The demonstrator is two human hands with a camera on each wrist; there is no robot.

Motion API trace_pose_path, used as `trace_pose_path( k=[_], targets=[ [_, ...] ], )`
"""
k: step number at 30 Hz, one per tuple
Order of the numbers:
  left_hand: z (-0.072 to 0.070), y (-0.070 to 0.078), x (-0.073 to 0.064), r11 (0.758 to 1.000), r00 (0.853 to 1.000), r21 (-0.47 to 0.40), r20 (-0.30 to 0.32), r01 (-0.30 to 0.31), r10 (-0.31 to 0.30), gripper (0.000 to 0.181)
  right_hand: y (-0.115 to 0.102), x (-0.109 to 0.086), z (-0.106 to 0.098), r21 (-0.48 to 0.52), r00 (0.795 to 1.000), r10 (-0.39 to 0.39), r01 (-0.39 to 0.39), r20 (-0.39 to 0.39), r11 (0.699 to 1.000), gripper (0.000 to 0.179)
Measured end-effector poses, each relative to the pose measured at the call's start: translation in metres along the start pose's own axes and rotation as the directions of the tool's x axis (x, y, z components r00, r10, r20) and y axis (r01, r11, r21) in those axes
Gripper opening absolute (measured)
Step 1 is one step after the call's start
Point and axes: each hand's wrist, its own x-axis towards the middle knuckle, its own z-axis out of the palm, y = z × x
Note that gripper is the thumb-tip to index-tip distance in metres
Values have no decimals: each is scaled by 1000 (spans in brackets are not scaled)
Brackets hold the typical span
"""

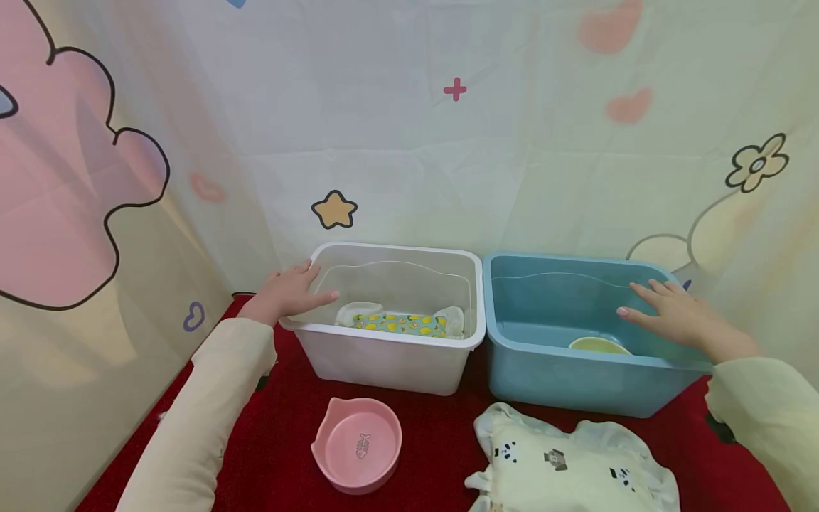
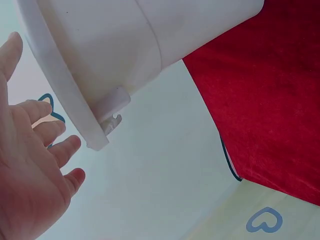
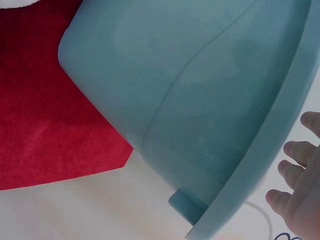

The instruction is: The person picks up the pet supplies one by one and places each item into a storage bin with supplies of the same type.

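Note:
My left hand (image 1: 288, 293) is held with spread fingers over the left end of a white plastic bin (image 1: 377, 355). In the left wrist view its fingers (image 2: 49, 131) are beside the bin's rim, gripping nothing. Inside that bin lies a cloth item with a lemon print (image 1: 399, 325) and white ruffled ends. My right hand (image 1: 681, 316), fingers extended, hovers by the right end of a blue plastic bin (image 1: 576, 380). The right wrist view shows its fingers (image 3: 292, 172) just off the blue rim. A pale yellow-green round object (image 1: 599, 345) sits in the blue bin, partly hidden by its front wall.
A pink cat-eared bowl (image 1: 358, 444) with a fishbone print stands in front of the white bin. A cream ruffled pillow (image 1: 563, 469) with animal prints lies before the blue bin. Red cloth (image 1: 281, 441) covers the surface. A printed curtain (image 1: 409, 185) hangs behind.

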Motion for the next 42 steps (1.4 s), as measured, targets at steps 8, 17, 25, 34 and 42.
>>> trace_pose_path(
  k=[8, 17, 25, 34, 42],
  targets=[
    [2, -3, -2, 1000, 1000, -21, -7, -12, 12, 80, -3, -4, 1, -8, 999, -29, 29, -27, 1000, 77],
    [5, -6, -5, 999, 1000, -34, -3, -25, 24, 82, -7, -8, 2, 8, 998, -42, 42, -42, 999, 77],
    [7, -8, -10, 999, 999, -37, -15, -35, 35, 83, -11, -13, 4, 55, 999, -36, 38, -39, 998, 79],
    [10, -7, -16, 997, 998, -54, -24, -53, 52, 84, -13, -17, 8, 93, 997, -59, 64, -55, 994, 77],
    [12, -11, -20, 997, 997, -48, -40, -68, 66, 84, -16, -22, 9, 124, 996, -65, 73, -65, 990, 76]
  ],
)
